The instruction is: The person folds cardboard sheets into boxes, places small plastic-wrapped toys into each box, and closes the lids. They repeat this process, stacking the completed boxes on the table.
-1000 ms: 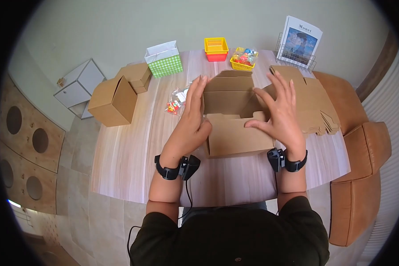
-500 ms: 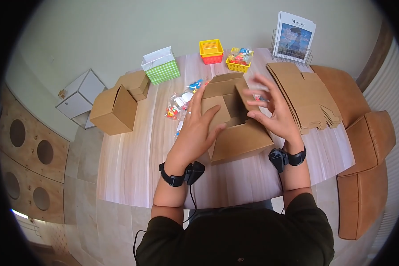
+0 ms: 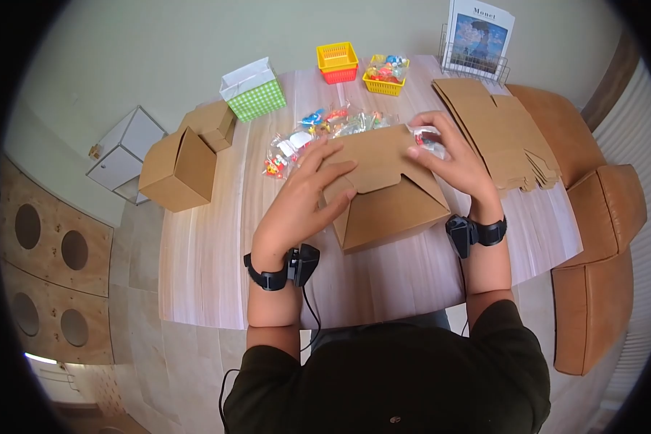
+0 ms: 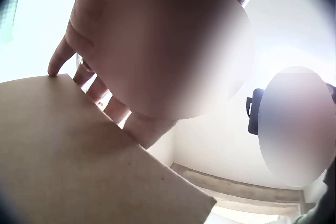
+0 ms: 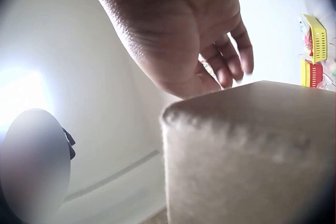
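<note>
A cardboard box [image 3: 392, 215] stands at the middle of the table, its top flap lying over the opening with a notch at the front. My left hand [image 3: 293, 202] lies along the box's left side, fingers spread and fingertips touching the flap. In the left wrist view its fingers reach past the cardboard edge [image 4: 105, 140]. At the back right corner, my right hand [image 3: 456, 159] has bent fingers and the thumb near the edge; whether it touches the box, I cannot tell. A clear packet [image 3: 432, 142] shows beside those fingers.
Bagged small toys [image 3: 289, 148] lie behind and left of the box. Flattened cardboard [image 3: 503, 134] is on the right, two closed boxes [image 3: 177, 170] on the left. Along the back stand a green checked bag [image 3: 257, 98], yellow and red baskets [image 3: 338, 64] and a wire rack with prints [image 3: 476, 43].
The box's raised back flap has come down over the opening, and its inside no longer shows. The left hand has shifted onto the flap's left edge; bagged toys behind the box have come into view.
</note>
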